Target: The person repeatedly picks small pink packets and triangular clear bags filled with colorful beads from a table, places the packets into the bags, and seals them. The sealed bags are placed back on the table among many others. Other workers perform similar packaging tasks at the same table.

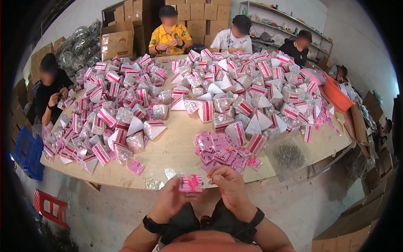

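Here I have the pink card (191, 183) gripped in the left hand (173, 196), long axis running sideways toward the right hand (231, 185), pinched just beside it on something too small to tell.

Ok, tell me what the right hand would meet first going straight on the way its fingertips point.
Most likely the pink-and-white striped card in the left hand; the right hand's fingertips point left toward it, though depth is unclear.
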Available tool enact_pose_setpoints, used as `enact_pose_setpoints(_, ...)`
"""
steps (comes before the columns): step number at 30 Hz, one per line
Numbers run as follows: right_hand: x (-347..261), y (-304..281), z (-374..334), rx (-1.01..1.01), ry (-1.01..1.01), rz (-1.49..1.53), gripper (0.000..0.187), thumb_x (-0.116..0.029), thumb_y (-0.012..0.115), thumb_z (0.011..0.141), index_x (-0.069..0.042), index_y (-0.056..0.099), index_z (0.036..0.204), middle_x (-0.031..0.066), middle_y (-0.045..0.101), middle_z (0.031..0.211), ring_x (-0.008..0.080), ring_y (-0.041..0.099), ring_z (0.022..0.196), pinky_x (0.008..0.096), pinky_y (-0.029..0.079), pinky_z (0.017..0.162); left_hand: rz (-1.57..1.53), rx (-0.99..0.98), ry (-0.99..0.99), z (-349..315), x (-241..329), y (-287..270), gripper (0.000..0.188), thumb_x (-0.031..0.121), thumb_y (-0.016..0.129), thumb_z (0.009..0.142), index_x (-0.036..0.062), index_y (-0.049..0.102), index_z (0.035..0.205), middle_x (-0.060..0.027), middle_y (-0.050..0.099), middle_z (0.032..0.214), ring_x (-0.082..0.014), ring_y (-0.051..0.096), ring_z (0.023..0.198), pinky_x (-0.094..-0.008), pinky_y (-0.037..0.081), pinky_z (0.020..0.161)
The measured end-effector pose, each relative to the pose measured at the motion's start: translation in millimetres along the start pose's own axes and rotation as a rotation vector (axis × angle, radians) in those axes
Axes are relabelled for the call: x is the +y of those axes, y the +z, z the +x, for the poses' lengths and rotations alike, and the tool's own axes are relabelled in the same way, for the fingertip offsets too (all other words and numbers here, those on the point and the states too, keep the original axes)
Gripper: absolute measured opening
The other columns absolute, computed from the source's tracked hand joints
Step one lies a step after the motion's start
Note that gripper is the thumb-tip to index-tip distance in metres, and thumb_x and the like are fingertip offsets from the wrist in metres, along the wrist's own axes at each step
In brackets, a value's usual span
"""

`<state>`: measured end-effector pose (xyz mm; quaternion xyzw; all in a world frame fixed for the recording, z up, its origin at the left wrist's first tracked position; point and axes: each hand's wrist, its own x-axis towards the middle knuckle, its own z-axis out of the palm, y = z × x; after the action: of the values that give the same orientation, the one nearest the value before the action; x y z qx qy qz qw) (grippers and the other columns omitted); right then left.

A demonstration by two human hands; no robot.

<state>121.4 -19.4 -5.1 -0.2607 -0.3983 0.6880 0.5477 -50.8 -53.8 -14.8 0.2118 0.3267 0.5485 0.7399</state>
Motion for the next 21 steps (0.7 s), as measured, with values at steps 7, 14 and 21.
enact_pose_setpoints(7, -14, 7, 1, 0.007, 0.066, -0.143, 0.005, -0.003, 0.058, 0.081, -0.001, 0.058, 0.086, 0.0008, 0.055, 0.085, 0.0051, 0.048, 0.073, 0.0185, 0.039, 0.065, 1.096, 0.059, 0.799, -6, 10, 10, 0.026, 0.004, 0.059, 0.075, 0.0003, 0.052, 0.101, -0.0104, 0.056, 0.093, -0.0200, 0.055, 0.081, -0.0287, 0.046, 0.071)
enact_pose_setpoints(14, -14, 9, 1, -0.093, 0.027, -0.244, 0.010, -0.006, 0.059, 0.080, 0.000, 0.057, 0.088, 0.0070, 0.058, 0.093, 0.0118, 0.053, 0.084, 0.0251, 0.043, 0.077, 1.291, -0.111, 0.961, 3, 19, 37, 0.010, 0.004, 0.062, 0.076, 0.0013, 0.053, 0.082, -0.0101, 0.053, 0.073, -0.0214, 0.053, 0.064, -0.0297, 0.044, 0.058)
enact_pose_setpoints(21, -10, 13, 3, -0.130, 0.118, -0.123, 0.013, -0.009, 0.055, 0.084, 0.001, 0.057, 0.092, 0.0036, 0.058, 0.087, 0.0082, 0.053, 0.079, 0.0211, 0.044, 0.068, 1.202, 0.055, 0.969, -2, 15, 43, 0.010, 0.004, 0.062, 0.076, 0.0016, 0.052, 0.076, -0.0101, 0.051, 0.069, -0.0210, 0.053, 0.060, -0.0286, 0.043, 0.052)
